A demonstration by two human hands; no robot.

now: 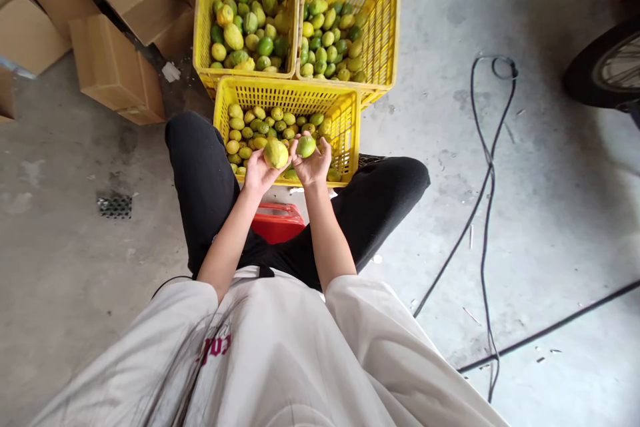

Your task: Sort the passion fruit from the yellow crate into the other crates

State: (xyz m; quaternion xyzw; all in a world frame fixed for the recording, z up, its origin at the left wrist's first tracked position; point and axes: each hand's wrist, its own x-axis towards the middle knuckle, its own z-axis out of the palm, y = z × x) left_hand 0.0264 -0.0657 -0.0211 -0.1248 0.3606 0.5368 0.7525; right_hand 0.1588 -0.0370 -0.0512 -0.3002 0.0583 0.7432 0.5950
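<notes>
Above the near yellow crate (287, 85), both my hands hold fruit. My left hand (261, 173) grips a yellow-green lemon (276, 154), its fingers curled round the underside. In my right hand (316, 165) lies a smaller, greener lemon (306, 147), with the fingers bent about it. The two hands nearly meet, their fingertips close together. Beneath them the crate contains many yellow and green lemons (262, 127). It stands between my knees, and my hands hide part of its front side.
Behind are two more yellow crates, a left one (197, 20) and a right one (397, 27), both holding lemons. Cardboard boxes (107, 67) pile up at the left. A black cable (487, 167) lies on the floor; a wheel (607, 67) stands far right. Below me is a red stool (277, 227).
</notes>
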